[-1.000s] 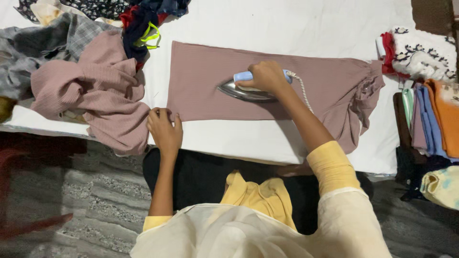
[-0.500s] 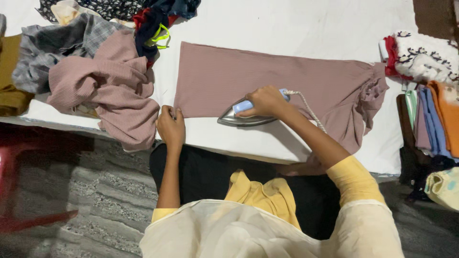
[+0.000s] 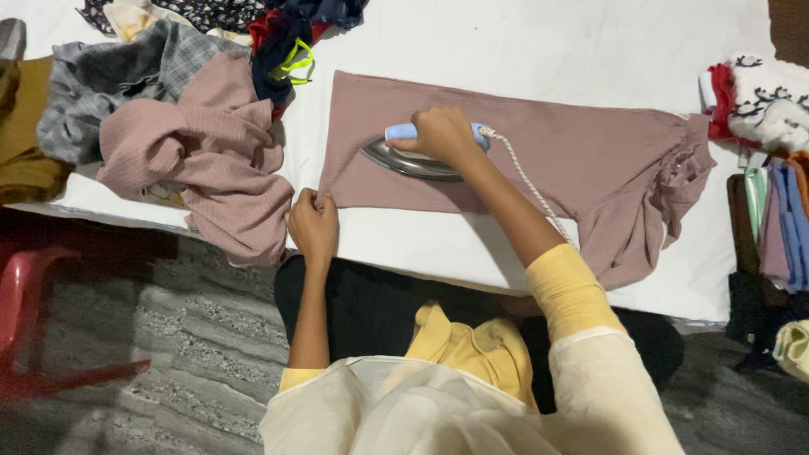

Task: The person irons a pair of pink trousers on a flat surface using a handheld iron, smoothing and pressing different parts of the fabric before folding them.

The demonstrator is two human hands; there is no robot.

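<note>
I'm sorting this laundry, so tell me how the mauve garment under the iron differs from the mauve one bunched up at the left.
The garment under the iron lies spread flat and smooth on the white table; the bunched garment is crumpled and twisted. The flat one is pinned by the right hand on the iron and the left hand at its corner; the bunched one goes untouched, hanging partly over the table edge. Both share the same mauve ribbed fabric.

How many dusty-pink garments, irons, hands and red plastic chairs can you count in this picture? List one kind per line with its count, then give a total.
Dusty-pink garments: 2, the flat garment and the crumpled garment
Irons: 1, the iron
Hands: 2, the left hand and the right hand
Red plastic chairs: 1, the red chair
Total: 6
</note>
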